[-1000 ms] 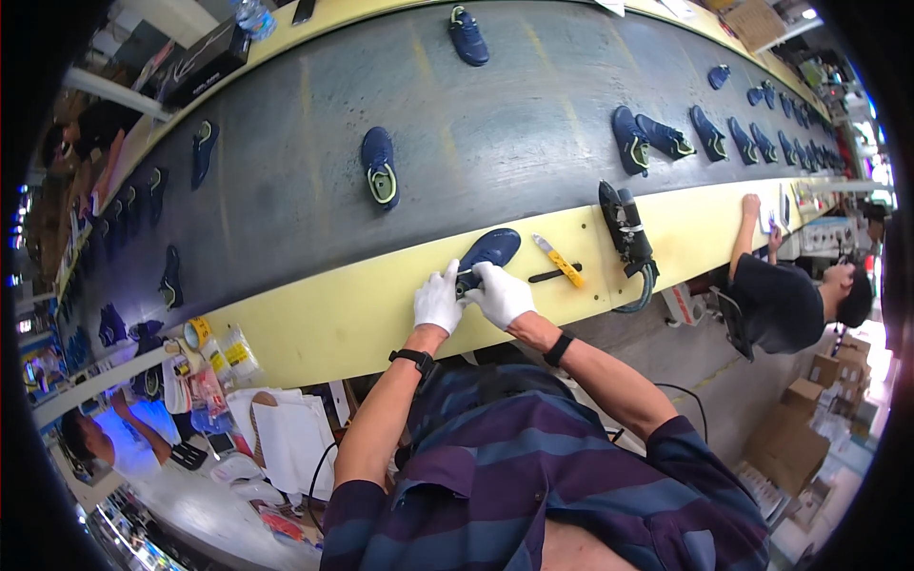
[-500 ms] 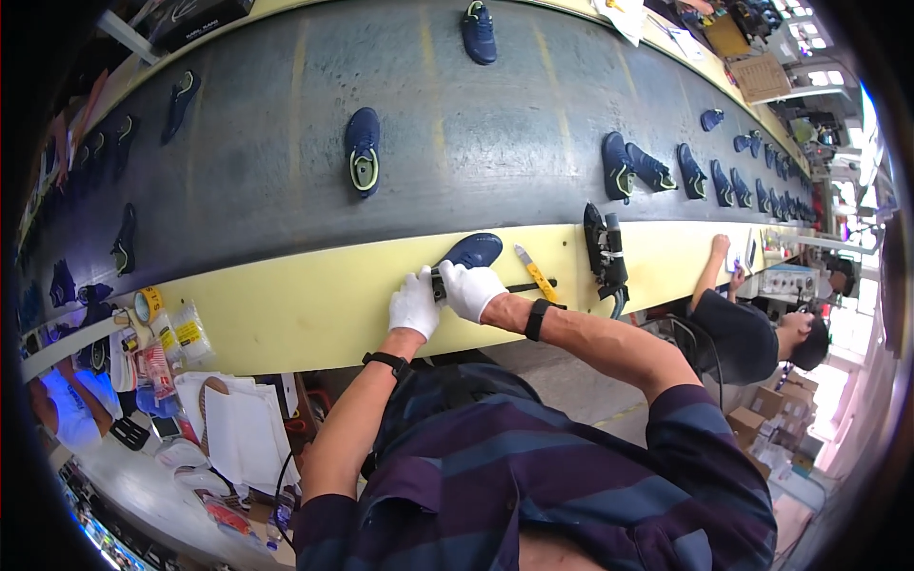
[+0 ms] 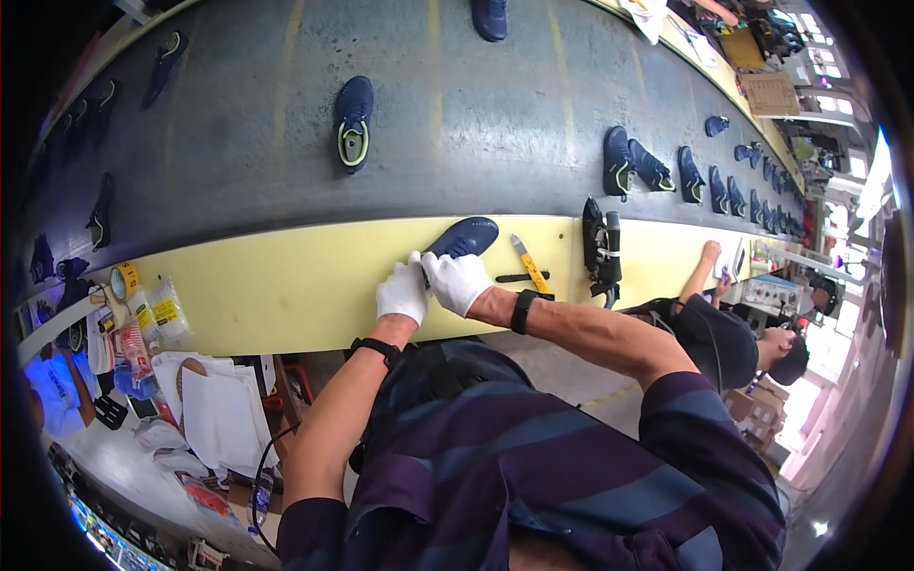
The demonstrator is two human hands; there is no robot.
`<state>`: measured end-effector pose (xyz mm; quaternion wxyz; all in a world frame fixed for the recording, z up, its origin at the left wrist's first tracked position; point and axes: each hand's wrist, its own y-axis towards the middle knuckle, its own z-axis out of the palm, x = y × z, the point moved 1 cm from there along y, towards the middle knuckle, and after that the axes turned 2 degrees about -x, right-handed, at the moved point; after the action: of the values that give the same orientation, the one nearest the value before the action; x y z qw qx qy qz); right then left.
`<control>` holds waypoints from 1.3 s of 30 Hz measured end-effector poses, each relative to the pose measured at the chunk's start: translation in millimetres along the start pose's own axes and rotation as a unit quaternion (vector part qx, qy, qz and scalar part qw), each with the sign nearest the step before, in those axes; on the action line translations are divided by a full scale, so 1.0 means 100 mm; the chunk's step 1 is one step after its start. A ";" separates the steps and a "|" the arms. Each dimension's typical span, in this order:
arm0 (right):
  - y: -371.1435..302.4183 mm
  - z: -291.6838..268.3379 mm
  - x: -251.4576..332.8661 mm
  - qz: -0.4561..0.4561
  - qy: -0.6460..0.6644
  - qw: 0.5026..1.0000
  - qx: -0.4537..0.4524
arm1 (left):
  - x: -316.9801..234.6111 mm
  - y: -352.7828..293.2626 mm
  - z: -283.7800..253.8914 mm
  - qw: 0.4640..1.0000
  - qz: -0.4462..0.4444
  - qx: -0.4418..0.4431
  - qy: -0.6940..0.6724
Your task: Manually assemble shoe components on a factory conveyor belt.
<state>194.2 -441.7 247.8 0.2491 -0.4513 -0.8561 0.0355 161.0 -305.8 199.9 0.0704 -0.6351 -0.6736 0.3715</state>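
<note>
A dark navy sneaker (image 3: 468, 234) lies on the pale yellow ledge (image 3: 286, 271), its toe pointing to the far right. My left hand (image 3: 403, 291), in a white glove, is closed at the shoe's heel end, fingertips meeting those of the other hand. My right hand (image 3: 459, 284), gloved too, wraps over the rear part of the shoe and hides its opening. Whatever small thing may be between the fingertips cannot be made out. Right of the shoe lie a yellow utility knife (image 3: 529, 262) and a slim black tool (image 3: 512, 278).
Beyond the ledge runs a dark conveyor belt (image 3: 257, 143) carrying a navy shoe (image 3: 353, 124) and several more. A black handheld device (image 3: 600, 249) rests on the ledge. To the right sits another person (image 3: 728, 343). A tape roll (image 3: 124, 282) and plastic bags (image 3: 169, 312) are at left.
My view has shifted a little, so the ledge appears slightly higher. Both hands stay on the shoe, with the right hand now turned more over its rear part.
</note>
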 end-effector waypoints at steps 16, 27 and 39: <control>-0.12 0.18 0.02 0.033 0.011 0.998 -0.047 | -0.10 -0.03 0.05 0.999 -0.029 0.015 0.037; 0.01 0.20 0.04 0.046 -0.002 0.999 -0.009 | 0.11 0.10 0.18 1.000 -0.025 0.009 -0.004; -0.24 0.32 0.12 0.093 0.067 0.987 -0.110 | 0.00 0.05 0.15 0.998 -0.019 0.056 0.034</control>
<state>156.0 -440.8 231.6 0.2504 -0.5550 -0.7905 -0.0666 156.4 -312.1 186.0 0.1356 -0.6295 -0.6605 0.3860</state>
